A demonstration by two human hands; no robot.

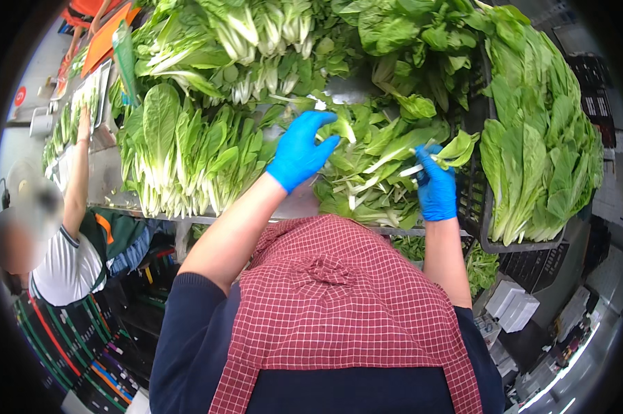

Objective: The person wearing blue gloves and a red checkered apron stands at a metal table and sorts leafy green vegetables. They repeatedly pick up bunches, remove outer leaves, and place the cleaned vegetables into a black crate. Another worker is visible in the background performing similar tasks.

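My left hand [303, 150], in a blue glove, hovers over the work table with thumb and fingers apart. Just beyond its fingertips is a pile of loose green leaves and stems [381, 142]. My right hand [436, 183], also gloved in blue, grips a small leafy green stem [458, 147] at the pile's right side. A row of trimmed leafy greens [197, 150] stands to the left of my left hand, white stem ends towards me. Right of my right hand is a black plastic crate [490, 227] heaped with long leafy greens [539, 134].
More bunches of greens [270, 31] are heaped along the back. The metal table's [296, 204] front edge runs before my apron. At left, a co-worker [73, 259] reaches an arm over other greens. Black crates [73, 341] stack below; white boxes [513, 305] sit at lower right.
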